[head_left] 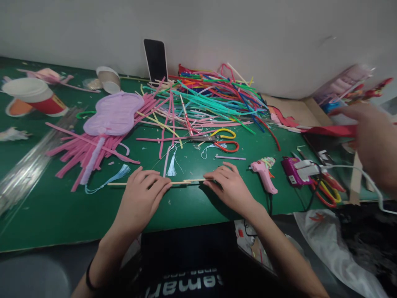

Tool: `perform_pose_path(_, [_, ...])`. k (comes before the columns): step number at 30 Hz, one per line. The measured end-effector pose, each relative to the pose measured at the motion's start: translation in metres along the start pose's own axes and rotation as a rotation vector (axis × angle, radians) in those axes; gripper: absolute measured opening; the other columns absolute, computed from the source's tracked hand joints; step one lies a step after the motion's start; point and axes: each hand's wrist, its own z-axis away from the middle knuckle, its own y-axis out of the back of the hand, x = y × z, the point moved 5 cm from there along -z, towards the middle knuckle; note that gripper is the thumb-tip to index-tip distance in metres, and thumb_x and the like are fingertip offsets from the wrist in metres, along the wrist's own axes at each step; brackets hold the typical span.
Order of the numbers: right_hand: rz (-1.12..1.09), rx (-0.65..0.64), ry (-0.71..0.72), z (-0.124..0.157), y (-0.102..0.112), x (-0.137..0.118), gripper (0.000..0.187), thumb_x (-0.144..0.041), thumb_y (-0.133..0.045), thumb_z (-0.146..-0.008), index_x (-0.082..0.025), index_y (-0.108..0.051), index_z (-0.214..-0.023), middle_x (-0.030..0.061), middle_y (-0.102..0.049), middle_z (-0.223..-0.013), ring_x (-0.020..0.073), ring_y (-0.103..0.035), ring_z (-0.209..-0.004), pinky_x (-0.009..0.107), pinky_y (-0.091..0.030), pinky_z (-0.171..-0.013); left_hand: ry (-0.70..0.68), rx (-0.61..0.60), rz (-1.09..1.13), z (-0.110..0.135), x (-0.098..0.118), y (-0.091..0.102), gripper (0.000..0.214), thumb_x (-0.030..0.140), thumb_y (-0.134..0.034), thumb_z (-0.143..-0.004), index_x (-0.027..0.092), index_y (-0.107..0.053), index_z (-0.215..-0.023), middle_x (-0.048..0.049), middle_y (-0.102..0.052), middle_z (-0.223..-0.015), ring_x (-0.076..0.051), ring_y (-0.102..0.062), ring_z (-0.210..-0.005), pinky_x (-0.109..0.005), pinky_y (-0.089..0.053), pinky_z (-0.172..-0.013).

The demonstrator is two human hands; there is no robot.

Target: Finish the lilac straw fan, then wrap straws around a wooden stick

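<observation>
Two thin wooden sticks (178, 183) lie end over end in a line just above the green table (186, 211). My left hand (139, 194) grips the left stick, whose free end sticks out beyond it. My right hand (231, 190) pinches the right stick between closed fingers. Behind them lie a light-blue tassel (172, 165) and scissors (225, 140) with yellow and red handles. A fan-shaped lilac pipe-cleaner piece (114, 114) with a blue tassel (119, 174) rests on pink pipe cleaners (70, 155) to the left. A pink glue gun (263, 176) lies right of my right hand.
Many coloured pipe cleaners (214, 97) lie at the back, near a leaning phone (156, 60). Paper cups (46, 99) lie at left. A purple power adapter (296, 171) with cables sits at right. Another person's blurred hand (376, 140) is by a red strip (328, 130).
</observation>
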Motion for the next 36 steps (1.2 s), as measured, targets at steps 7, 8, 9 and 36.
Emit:
perform_pose_path(7, [-0.016,-0.025,-0.007,0.001,-0.005,-0.001,0.014,-0.029,-0.052,-0.096,-0.023,-0.064,-0.093,0.0001,-0.072,-0.088,0.0168,-0.061,-0.084,0.043,-0.033,-0.103,0.007,0.006,0.028,0.002,-0.001,-0.003,0.027,0.037,-0.044,-0.098,0.025,-0.069,-0.099,-0.0039,-0.072,-0.092,-0.025,-0.059,-0.100,-0.049,-0.039,-0.100])
perform_pose_path(8, [-0.013,-0.027,-0.006,0.001,-0.005,-0.002,0.015,-0.030,-0.051,-0.097,-0.023,-0.064,-0.093,0.0002,-0.072,-0.088,0.0168,-0.061,-0.085,0.043,-0.033,-0.103,0.007,0.009,0.028,0.003,-0.002,-0.004,0.027,0.037,-0.045,-0.097,0.024,-0.068,-0.101,-0.0041,-0.072,-0.092,-0.025,-0.059,-0.101,-0.049,-0.039,-0.101])
perform_pose_path(9, [-0.011,-0.030,-0.007,0.001,-0.005,-0.002,0.016,-0.030,-0.051,-0.097,-0.023,-0.065,-0.093,0.0003,-0.072,-0.088,0.0168,-0.060,-0.085,0.042,-0.033,-0.102,0.005,0.015,0.028,0.003,-0.002,-0.005,0.026,0.037,-0.045,-0.097,0.024,-0.068,-0.103,-0.0043,-0.072,-0.093,-0.025,-0.059,-0.101,-0.050,-0.038,-0.102])
perform_pose_path(36, [0.443,0.244,-0.715,0.111,0.057,0.113,0.082,-0.074,-0.039,-0.084,0.000,-0.059,-0.115,0.0277,-0.062,-0.106,0.0372,-0.057,-0.099,0.048,-0.045,-0.086,-0.004,0.046,-0.014,-0.005,0.007,-0.001,0.016,0.029,-0.051,-0.096,0.019,-0.064,-0.098,-0.0047,-0.070,-0.092,-0.021,-0.061,-0.086,-0.035,-0.042,-0.078])
